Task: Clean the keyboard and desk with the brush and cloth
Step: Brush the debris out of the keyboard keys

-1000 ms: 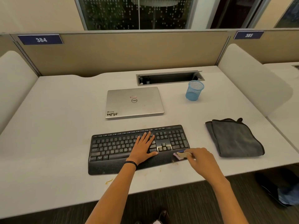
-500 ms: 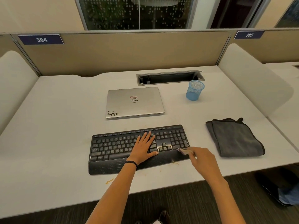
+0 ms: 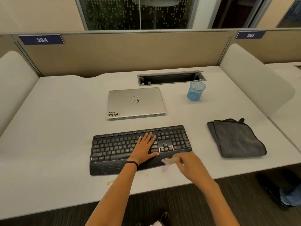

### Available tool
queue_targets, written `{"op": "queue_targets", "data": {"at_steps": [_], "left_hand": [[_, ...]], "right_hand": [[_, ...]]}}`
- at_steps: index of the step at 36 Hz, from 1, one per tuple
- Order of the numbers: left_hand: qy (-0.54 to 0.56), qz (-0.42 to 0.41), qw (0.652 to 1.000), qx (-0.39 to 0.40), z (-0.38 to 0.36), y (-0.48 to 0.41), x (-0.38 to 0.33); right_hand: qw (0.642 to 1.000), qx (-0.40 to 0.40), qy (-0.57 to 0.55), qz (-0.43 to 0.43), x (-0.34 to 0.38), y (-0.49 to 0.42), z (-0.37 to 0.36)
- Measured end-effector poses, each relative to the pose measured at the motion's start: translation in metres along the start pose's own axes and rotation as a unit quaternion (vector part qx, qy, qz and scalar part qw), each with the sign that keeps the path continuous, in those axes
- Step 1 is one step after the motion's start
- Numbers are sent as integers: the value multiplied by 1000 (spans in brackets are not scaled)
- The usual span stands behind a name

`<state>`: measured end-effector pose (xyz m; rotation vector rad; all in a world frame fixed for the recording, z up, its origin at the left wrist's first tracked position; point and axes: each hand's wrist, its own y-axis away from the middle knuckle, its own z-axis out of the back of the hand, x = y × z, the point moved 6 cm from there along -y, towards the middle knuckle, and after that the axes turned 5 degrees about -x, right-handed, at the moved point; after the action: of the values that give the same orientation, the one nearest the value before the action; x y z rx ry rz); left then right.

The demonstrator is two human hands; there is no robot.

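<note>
A black keyboard (image 3: pixel 114 149) with a wrist rest lies near the front edge of the pale desk (image 3: pixel 57 128). My left hand (image 3: pixel 145 148) rests flat on its keys, fingers straight, right of the middle. My right hand (image 3: pixel 189 162) grips a small pale brush (image 3: pixel 168 161), blurred with motion, at the right end of the wrist rest by the keyboard's front right corner. A folded dark grey cloth (image 3: pixel 236 138) lies on the desk to the right of the keyboard, untouched. Small yellowish crumbs (image 3: pixel 110 181) lie on the desk in front of the keyboard.
A closed silver laptop (image 3: pixel 136 102) sits behind the keyboard. A blue mesh cup (image 3: pixel 196 90) stands at the back right, next to an open cable tray (image 3: pixel 169 77). Beige partitions (image 3: pixel 130 51) wall the desk at the back, rounded dividers at both sides.
My right hand has swept the brush from the keyboard's right key area down and left onto the wrist rest's right end. My left hand has stayed on the keys.
</note>
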<state>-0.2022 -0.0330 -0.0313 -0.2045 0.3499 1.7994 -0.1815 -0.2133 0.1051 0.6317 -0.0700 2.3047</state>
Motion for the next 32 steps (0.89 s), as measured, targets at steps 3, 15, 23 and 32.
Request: {"op": "queue_targets", "data": {"at_steps": [3, 15, 23, 32], "left_hand": [[12, -15, 1000, 5, 4, 3, 6], [67, -2, 998, 10, 15, 39, 66], [70, 16, 997, -12, 14, 50, 64], [71, 22, 997, -31, 13, 62, 70]], "right_hand": [[997, -62, 7, -43, -15, 1, 24], [996, -44, 64, -37, -2, -9, -22], [998, -1, -3, 65, 43, -1, -49], [996, -76, 44, -14, 16, -8, -9]]}}
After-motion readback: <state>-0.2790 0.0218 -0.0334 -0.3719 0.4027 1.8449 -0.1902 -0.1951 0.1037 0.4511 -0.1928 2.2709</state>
